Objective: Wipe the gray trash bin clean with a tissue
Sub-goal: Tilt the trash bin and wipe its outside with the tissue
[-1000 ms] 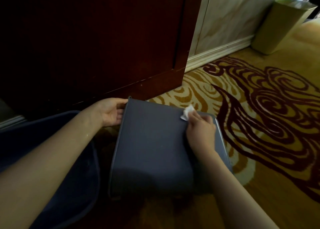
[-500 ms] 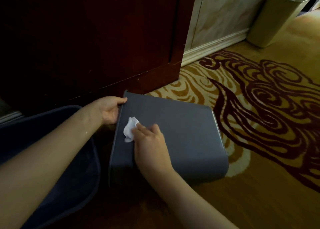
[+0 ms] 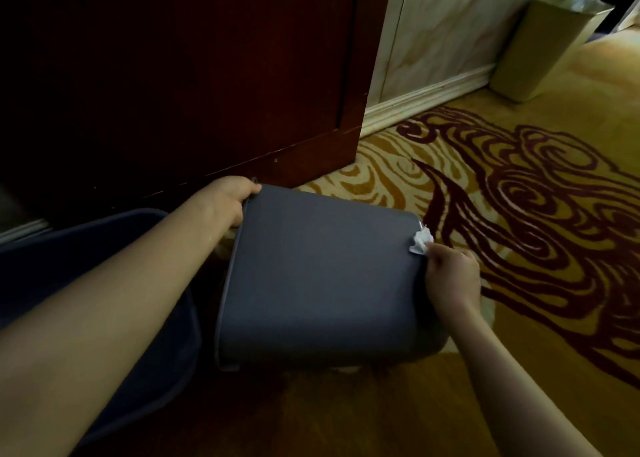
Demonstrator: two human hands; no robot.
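Note:
The gray trash bin point(image 3: 318, 276) lies on its side on the carpet, its broad flat side facing up and its rim to the left. My left hand point(image 3: 230, 198) grips the rim at the bin's far left corner. My right hand point(image 3: 452, 276) pinches a crumpled white tissue point(image 3: 421, 241) and presses it against the bin's far right corner, at the base end. Only the bin's upper side shows; its opening is hidden.
A dark blue tub point(image 3: 104, 283) sits under my left forearm at the left. A dark red wooden door point(image 3: 207, 75) stands close behind the bin. A pale green bin point(image 3: 547, 44) stands against the marble wall at the far right. Patterned yellow carpet point(image 3: 519, 214) spreads to the right.
My right hand has swept the tissue from the bin's left side near the rim across to its far right corner. My left hand keeps its grip on the rim.

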